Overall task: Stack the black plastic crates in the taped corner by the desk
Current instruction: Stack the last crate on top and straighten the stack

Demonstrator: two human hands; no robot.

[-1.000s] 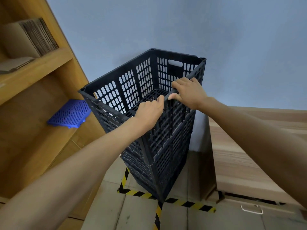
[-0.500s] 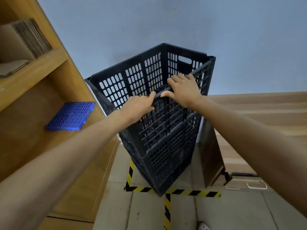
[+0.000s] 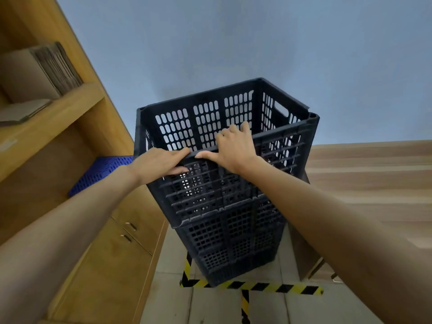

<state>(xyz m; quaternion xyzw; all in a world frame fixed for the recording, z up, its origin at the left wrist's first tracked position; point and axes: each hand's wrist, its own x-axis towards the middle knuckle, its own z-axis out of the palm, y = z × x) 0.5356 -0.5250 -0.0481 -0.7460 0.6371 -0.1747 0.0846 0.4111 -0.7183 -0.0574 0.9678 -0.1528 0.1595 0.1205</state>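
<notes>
The top crate (image 3: 224, 146) now sits square on the stack of crates (image 3: 233, 242) below it. A second ago one corner pointed at the person; now the long front side faces them. That means the crate has been turned to line up with the ones under it, so this stacking step looks almost done.

The stack stands inside the yellow and black floor tape (image 3: 257, 286), with the worktop (image 3: 369, 178) just to its right and the wooden shelf (image 3: 53, 118) to its left (a blue tray (image 3: 102, 169) lies on a lower shelf).

The left hand (image 3: 156, 163) is clamped on the front rim, thumb under and fingers on top. The right hand (image 3: 233, 148) is hooked over the same rim, fingers inside. Both hands have slid closer together along the rim than before.
</notes>
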